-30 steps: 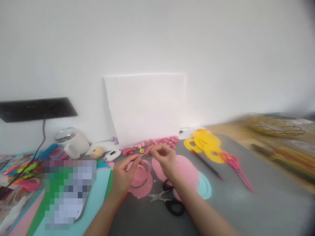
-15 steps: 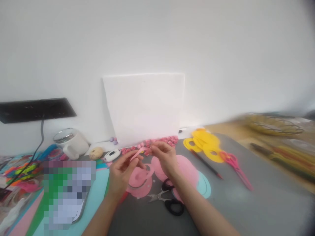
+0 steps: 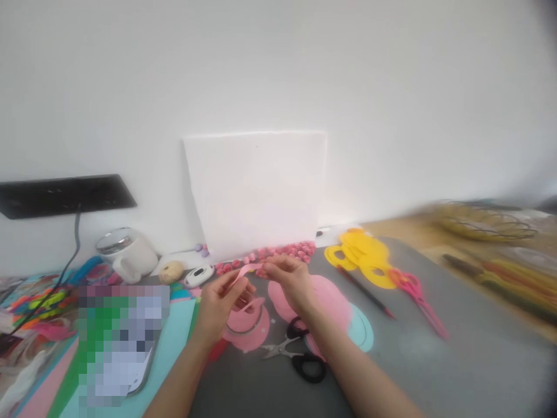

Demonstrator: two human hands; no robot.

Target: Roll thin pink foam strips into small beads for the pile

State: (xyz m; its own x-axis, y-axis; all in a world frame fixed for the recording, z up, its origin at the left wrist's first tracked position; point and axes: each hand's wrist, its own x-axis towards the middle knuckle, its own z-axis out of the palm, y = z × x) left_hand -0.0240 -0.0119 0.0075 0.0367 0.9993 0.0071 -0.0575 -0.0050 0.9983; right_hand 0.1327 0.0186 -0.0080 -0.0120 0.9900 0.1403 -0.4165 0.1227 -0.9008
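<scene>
My left hand (image 3: 220, 307) and my right hand (image 3: 289, 280) meet above the grey mat (image 3: 435, 360), both pinching a thin pink paper strip (image 3: 246, 270) that runs between their fingertips. Below the hands lies a pink paper spiral (image 3: 248, 328) and, to its right, a pink paper disc (image 3: 331, 302) over a light blue disc (image 3: 363, 331). Black-handled scissors (image 3: 300, 360) lie just in front of my right wrist. A row of small pink paper rosebuds (image 3: 278, 254) sits behind the hands, at the foot of a white board (image 3: 256, 191).
Yellow paper rings (image 3: 363, 255), a red pencil (image 3: 365, 293) and pink scissors (image 3: 420, 299) lie right of the hands. A white mug (image 3: 128, 252), a small white tape dispenser (image 3: 199, 273) and coloured paper sheets (image 3: 43, 371) are at the left. A wire basket (image 3: 483, 220) stands far right.
The strip has been drawn out a little between my hands; my left hand dropped slightly and turned, my right hand stayed at nearly the same place.
</scene>
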